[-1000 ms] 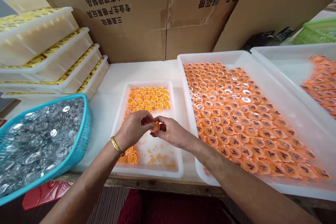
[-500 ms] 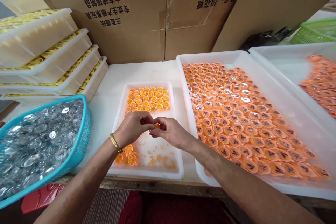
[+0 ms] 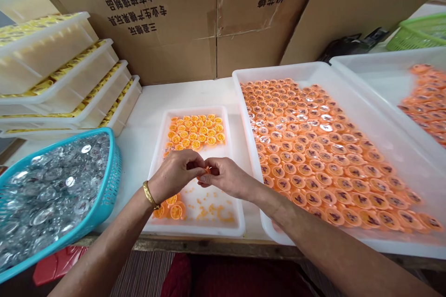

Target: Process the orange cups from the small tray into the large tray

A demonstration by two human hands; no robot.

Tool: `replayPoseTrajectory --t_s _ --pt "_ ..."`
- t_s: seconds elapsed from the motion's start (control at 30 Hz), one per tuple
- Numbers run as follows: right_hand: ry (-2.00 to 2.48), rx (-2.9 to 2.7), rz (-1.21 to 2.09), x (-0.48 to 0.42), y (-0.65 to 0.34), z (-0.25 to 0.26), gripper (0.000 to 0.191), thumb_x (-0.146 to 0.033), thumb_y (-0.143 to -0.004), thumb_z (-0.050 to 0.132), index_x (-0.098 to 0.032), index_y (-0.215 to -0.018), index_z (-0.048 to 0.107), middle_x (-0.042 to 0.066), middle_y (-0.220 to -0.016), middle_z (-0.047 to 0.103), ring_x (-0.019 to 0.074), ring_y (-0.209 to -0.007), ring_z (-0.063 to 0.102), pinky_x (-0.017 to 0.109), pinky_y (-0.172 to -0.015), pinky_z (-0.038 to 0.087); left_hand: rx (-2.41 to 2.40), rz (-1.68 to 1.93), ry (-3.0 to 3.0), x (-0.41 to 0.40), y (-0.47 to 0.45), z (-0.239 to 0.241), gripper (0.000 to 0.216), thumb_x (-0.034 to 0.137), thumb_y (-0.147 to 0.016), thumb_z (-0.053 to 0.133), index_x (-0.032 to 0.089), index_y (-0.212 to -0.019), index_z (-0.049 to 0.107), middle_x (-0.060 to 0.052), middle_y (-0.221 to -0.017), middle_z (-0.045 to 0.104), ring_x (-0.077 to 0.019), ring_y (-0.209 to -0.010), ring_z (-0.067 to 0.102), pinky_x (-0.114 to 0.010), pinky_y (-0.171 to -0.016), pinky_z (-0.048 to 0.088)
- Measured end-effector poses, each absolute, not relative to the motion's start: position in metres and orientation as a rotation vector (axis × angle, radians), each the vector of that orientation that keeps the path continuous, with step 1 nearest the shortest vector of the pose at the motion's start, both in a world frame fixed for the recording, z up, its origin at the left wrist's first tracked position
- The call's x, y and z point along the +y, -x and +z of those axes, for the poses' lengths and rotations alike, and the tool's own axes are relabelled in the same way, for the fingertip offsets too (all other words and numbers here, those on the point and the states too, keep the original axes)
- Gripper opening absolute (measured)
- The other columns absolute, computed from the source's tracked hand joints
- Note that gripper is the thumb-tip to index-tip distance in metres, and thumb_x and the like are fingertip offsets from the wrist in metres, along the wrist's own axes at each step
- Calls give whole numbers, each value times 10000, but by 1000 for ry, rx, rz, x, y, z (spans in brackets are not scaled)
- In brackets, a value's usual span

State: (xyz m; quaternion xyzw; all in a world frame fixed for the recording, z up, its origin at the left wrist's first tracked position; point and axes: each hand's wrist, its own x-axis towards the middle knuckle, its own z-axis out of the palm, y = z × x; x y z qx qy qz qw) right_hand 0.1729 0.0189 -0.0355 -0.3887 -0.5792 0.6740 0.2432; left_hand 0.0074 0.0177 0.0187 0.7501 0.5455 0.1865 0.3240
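Orange cup (image 3: 206, 171) is pinched by fingers of L hand (image 3: 177, 170) & R hand (image 3: 227, 177), clamped on it above small tray (image 3: 195, 229), prob. so loose bits (image 3: 213, 213) are caught; basket (image 3: 107, 199) w/ clear pieces (image 3: 52, 190) is set nearby.

Both forearms bare, slanting in from the lower corners and converging mid-view. Left forearm (image 3: 111, 232) runs up and rightward; right forearm (image 3: 299, 218) runs up and leftward. Left hand (image 3: 177, 171) and right hand (image 3: 228, 177) meet at the fingertips (image 3: 206, 179), backs mostly upward. Fingers curled, thumbs drawn in, each in a close pinch. Fingertips partly hidden.
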Motion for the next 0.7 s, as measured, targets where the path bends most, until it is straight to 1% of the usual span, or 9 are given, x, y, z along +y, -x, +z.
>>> replayPoseTrajectory --t_s 0.2,0.37,0.53,0.6,0.7 --pt "1071 -1501 1912 19 -172 -34 188 -274 -745 711 -143 -853 631 47 -778 679 180 -767 694 325 -743 563 1411 501 -1927 16 -7 18 48 168 -725 625 187 -703 663 9 -648 648 -111 -586 525 -240 -551 398" --pt "1072 -1416 1978 18 -173 -24 106 -200 -745 691 -140 -800 624 13 -725 661 143 -707 691 293 -728 575 1384 516 -1842 16 -5 17 42 175 -725 632 186 -703 666 9 -646 652 -111 -596 550 -231 -553 416" --pt "1050 -1405 2009 17 -173 -23 131 -221 -736 704 -134 -801 632 19 -732 661 151 -707 692 299 -722 581 1352 533 -1778 15 -3 12 34 182 -728 637 187 -712 667 10 -640 649 -110 -594 555 -227 -544 425" --pt "1056 -1396 1983 17 -173 -25 134 -230 -745 695 -135 -815 633 26 -748 665 152 -704 690 310 -723 580 1373 570 -1699 14 -3 8 42 213 -738 643 180 -712 643 14 -630 629 -105 -580 545 -221 -530 425" --pt "1009 -1384 1929 17 -172 -28 120 -216 -784 634 -139 -876 647 45 -819 679 146 -739 681 324 -749 576 1478 662 -1594 10 -5 0 146 308 -766 644 181 -728 583 27 -607 588 -100 -538 524 -220 -497 424"
